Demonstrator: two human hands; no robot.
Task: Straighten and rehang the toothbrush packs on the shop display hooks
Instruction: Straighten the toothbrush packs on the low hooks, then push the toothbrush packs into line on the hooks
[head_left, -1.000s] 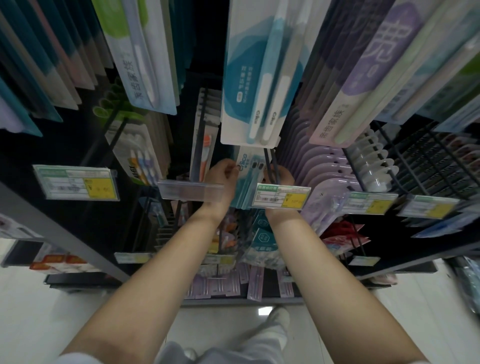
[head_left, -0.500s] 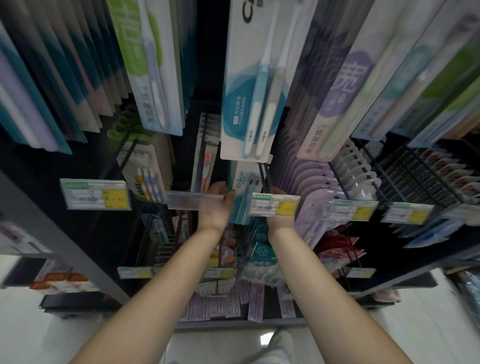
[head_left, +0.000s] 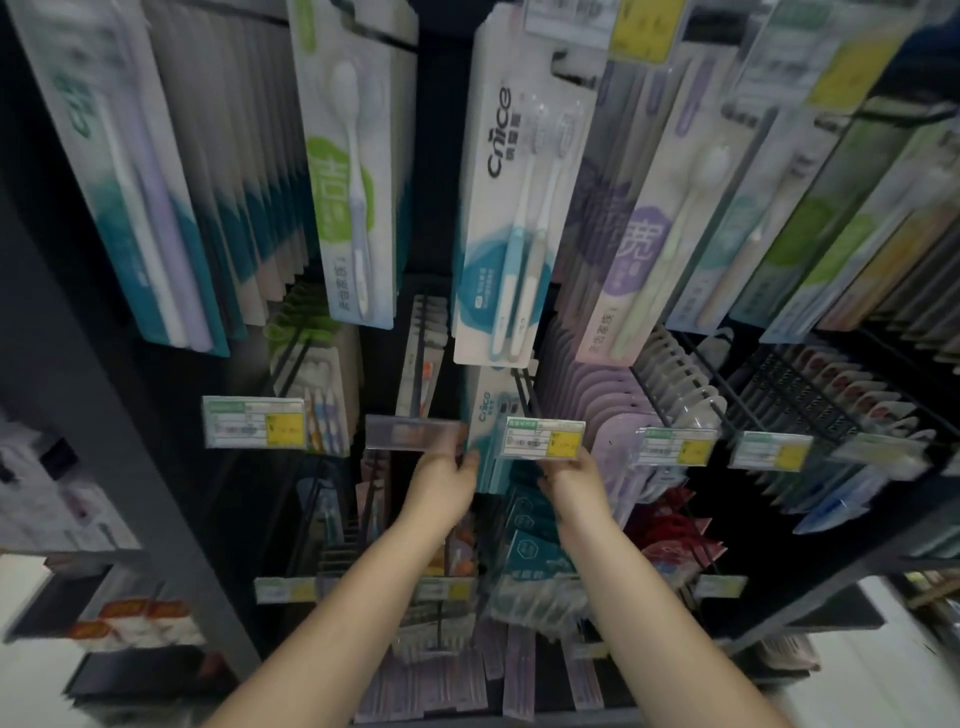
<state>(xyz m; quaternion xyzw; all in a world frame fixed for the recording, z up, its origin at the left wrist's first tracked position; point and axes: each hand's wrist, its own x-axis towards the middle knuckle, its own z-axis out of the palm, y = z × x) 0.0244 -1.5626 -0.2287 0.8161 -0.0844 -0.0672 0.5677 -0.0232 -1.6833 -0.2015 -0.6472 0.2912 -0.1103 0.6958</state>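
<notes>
At far left, a price tag (head_left: 253, 429) with a yellow field hangs at the end of a hook, in front of a small pack of multicoloured brushes. Above and to its right hangs a tall pack with a green patch (head_left: 349, 171). Next comes a clear, unlabelled tag holder (head_left: 413, 432), and the left hand (head_left: 445, 480) reaches up directly beneath it, thumb tip at the left edge of the teal-and-white toothbrush packs (head_left: 484, 422). The fingers of this grip are hidden behind the holder and the packs, so whether it clamps the packs cannot be told. The packs (branded "Cnice") hang on a wire hook (head_left: 524, 387) in the middle row, between the two hands and just above both wrists. A taller pack of the same brand (head_left: 511, 208) hangs in the row above them. To the right, the right hand (head_left: 574, 475) rises under a green-and-yellow price tag (head_left: 544, 437); its fingers pass behind that tag, so the state of this grip likewise cannot be told. Further right stand rows of lilac blister packs (head_left: 597, 405), then white ones (head_left: 675, 374), each with a price tag in front.
</notes>
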